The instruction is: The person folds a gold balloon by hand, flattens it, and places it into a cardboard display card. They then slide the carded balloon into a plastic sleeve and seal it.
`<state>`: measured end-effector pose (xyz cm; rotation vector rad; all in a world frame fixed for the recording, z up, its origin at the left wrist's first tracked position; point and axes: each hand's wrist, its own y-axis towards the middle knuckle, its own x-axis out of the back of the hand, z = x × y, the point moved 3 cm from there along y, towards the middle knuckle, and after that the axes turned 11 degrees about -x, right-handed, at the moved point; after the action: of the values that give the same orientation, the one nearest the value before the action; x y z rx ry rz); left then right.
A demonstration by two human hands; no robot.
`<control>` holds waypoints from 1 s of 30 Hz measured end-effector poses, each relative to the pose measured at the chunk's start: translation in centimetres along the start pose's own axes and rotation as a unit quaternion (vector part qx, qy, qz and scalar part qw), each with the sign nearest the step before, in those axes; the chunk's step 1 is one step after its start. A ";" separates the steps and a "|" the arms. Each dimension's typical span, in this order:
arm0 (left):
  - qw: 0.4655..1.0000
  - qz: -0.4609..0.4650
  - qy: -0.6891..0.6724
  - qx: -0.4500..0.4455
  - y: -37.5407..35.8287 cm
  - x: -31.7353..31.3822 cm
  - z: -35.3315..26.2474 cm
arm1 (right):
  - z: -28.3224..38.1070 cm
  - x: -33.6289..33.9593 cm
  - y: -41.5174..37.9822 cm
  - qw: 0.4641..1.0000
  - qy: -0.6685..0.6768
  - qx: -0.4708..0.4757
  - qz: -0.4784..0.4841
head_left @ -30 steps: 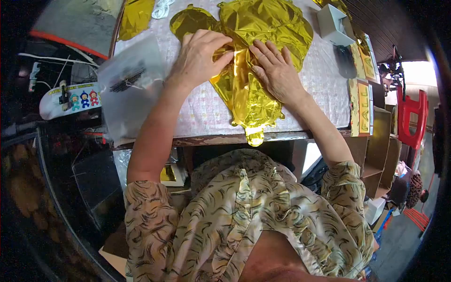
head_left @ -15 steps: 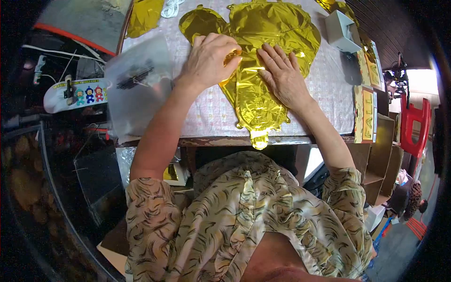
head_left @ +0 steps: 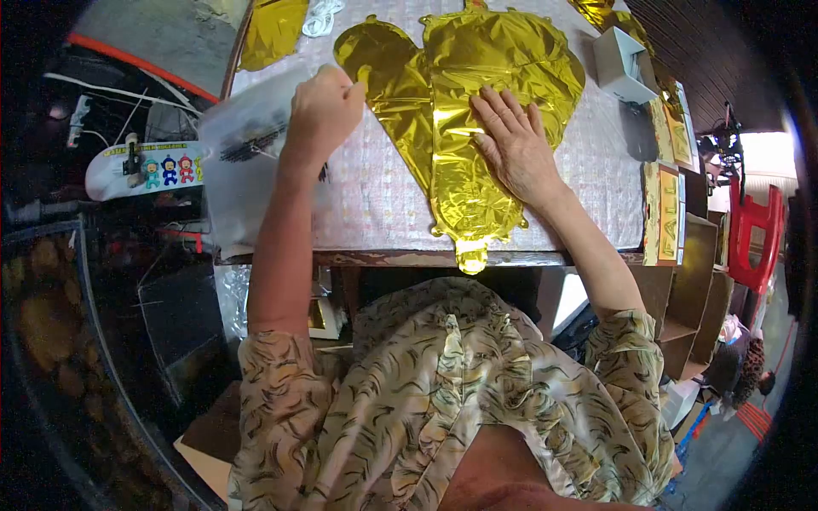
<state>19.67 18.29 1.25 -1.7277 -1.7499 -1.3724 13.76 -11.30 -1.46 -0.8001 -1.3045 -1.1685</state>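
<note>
A shiny gold foil balloon (head_left: 498, 64), flat and creased, is spread over the pink-and-white cloth on the table. Its narrow end hangs over the table's front edge. My right hand (head_left: 515, 149) lies on the balloon's middle with the fingers stretched out, holding nothing. To the left of the foil, my left hand (head_left: 326, 106) is raised with its fingers curled together; whatever they may pinch is hidden. Beneath and beside that hand lies a clear plastic bag (head_left: 230, 187) with thin dark pieces (head_left: 253, 145) on or in it.
More gold foil (head_left: 273, 34) and a white cord bundle (head_left: 322, 17) lie at the back left. A small white box (head_left: 626, 64) stands at the back right. Boxes marked "FALL" (head_left: 669, 213) line the right edge. Further right is a red stool (head_left: 756, 238).
My left hand has moved left, off the balloon to beside the bag. The balloon's left part, which it had lifted, now lies flatter. My right hand has stayed in place.
</note>
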 end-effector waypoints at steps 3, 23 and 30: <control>0.977 -0.003 -0.176 0.121 -1.3 -0.2 1.0 | -0.1 0.0 0.0 1.000 -0.005 -0.002 -0.003; 0.969 0.050 -0.238 0.041 3.2 -3.1 -4.7 | -0.2 -0.3 -0.1 0.999 0.003 0.008 -0.042; 0.912 0.161 -0.366 -0.090 4.2 -5.4 -7.0 | -0.3 -0.5 -0.1 0.999 -0.010 0.005 -0.044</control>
<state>21.96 8.79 2.08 -2.7391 -1.5549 -0.7998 13.79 -11.48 -1.95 -0.7554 -1.3736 -1.2254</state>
